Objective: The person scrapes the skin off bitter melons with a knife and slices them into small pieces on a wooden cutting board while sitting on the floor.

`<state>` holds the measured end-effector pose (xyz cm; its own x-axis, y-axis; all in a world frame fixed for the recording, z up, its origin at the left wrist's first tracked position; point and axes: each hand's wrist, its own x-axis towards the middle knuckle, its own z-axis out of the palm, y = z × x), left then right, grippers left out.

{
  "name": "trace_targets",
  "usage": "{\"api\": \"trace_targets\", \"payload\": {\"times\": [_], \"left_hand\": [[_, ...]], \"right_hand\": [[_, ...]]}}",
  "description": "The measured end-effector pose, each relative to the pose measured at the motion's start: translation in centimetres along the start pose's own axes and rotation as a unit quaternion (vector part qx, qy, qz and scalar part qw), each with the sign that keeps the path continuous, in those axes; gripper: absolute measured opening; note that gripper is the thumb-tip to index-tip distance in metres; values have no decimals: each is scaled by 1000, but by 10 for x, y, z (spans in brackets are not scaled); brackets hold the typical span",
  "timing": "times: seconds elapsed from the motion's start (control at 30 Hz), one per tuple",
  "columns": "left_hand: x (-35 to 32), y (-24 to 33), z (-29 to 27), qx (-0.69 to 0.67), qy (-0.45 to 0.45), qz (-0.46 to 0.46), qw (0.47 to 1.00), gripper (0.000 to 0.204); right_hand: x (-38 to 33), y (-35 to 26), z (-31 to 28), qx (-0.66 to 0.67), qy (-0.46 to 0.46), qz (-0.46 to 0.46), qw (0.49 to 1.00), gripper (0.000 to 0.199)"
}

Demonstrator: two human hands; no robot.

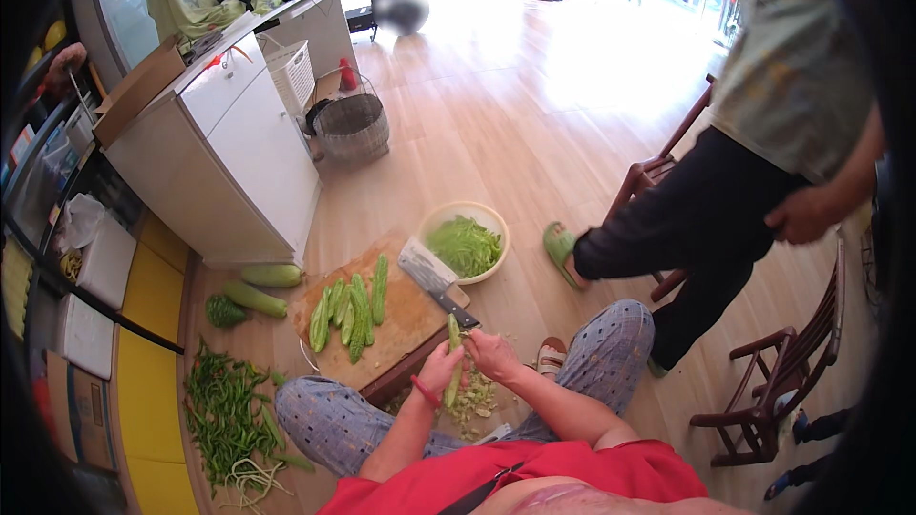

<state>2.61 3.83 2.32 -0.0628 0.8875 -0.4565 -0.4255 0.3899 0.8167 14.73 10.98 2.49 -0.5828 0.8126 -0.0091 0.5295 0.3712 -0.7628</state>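
My left hand [438, 369] grips a long pale-green bitter melon half [453, 388], held upright in front of my knees. Against its upper part press the curled fingers of my right hand [493, 356]; what they hold, if anything, is hidden. Just ahead, a cleaver [427, 267] with a black handle lies across the right edge of a wooden chopping board [405, 317]. Several bitter melon pieces [358, 310] rest on the board. Beyond the cleaver sits a cream bowl [507, 246] of sliced green strips [465, 246]. Pale seeds and pulp [474, 402] are scattered below my hands.
Long green gourds [256, 298] and a heap of green peppers [224, 405] lie on the floor at left. A white cabinet [262, 133] and a wire basket [351, 129] stand behind. At right, a person [725, 191] stands by wooden chairs [773, 391].
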Motion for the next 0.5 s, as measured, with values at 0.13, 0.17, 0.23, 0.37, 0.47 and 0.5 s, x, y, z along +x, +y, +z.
{"api": "trace_targets", "payload": {"times": [0.13, 0.17, 0.23, 0.37, 0.47, 0.5], "left_hand": [[0, 1, -3, -13, 17, -13, 1000, 20], [1, -1, -3, -13, 15, -9, 1000, 22], [5, -6, -3, -13, 10, -2, 1000, 26], [0, -13, 8, 32, 37, 3, 999, 27], [-6, -15, 16, -19, -17, -11, 1000, 32], [-5, -15, 17, -21, -24, -2, 999, 34]], "right_hand": [[1, 4, 1, 34, 45, -3, 998, 22], [3, 10, 5, 45, 62, -2, 997, 22], [5, 21, 11, 130, 93, -10, 987, 22], [3, 8, 2, 541, -22, 190, 819, 21], [-1, 9, 7, 615, 7, 194, 765, 17], [-2, 10, 6, 636, 7, 192, 748, 17]]}}
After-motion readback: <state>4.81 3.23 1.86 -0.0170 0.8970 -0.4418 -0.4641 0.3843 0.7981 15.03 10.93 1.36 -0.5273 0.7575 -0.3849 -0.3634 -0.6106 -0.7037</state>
